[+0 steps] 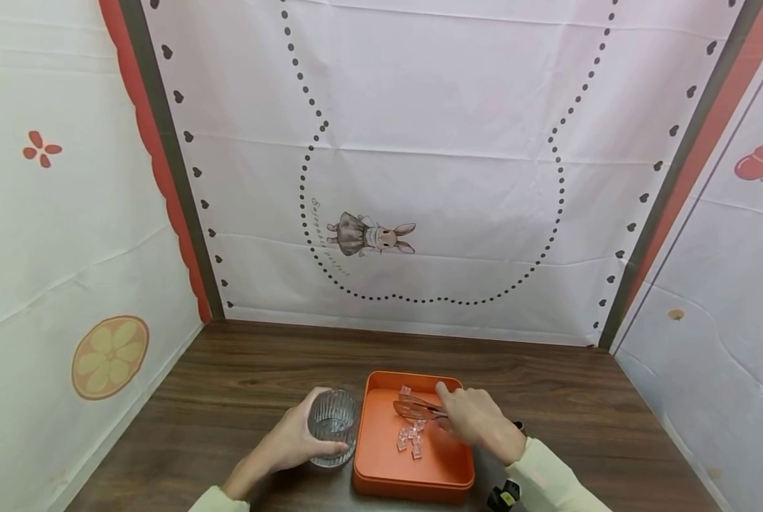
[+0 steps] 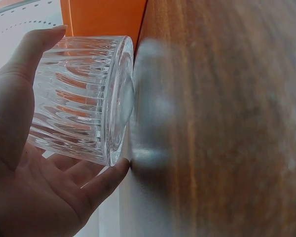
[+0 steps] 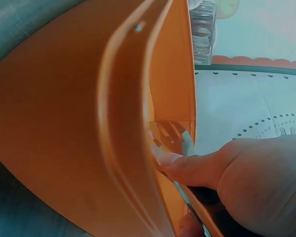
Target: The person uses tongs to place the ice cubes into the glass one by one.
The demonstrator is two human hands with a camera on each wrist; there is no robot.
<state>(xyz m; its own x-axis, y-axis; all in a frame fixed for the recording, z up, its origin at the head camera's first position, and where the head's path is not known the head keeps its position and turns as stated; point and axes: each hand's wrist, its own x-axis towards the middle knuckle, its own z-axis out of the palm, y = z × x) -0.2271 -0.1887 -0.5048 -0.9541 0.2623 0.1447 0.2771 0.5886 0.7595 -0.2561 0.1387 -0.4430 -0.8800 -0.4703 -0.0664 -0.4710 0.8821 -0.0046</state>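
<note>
My left hand holds a clear ribbed glass round its side, just left of an orange square tray. In the left wrist view the thumb is on one side of the glass and the fingers on the other; its base is close to the tabletop. Over the tray's right part, my right hand grips a pair of tongs, their slotted heads above the tray floor. Several clear cubes lie in the tray, some near the tongs. Whether the tongs pinch a cube is too small to tell.
The dark wooden table meets a printed white cloth at the back, with more cloth at both sides. A small black object with a yellow mark is by the right sleeve. The tray's raised walls surround the cubes.
</note>
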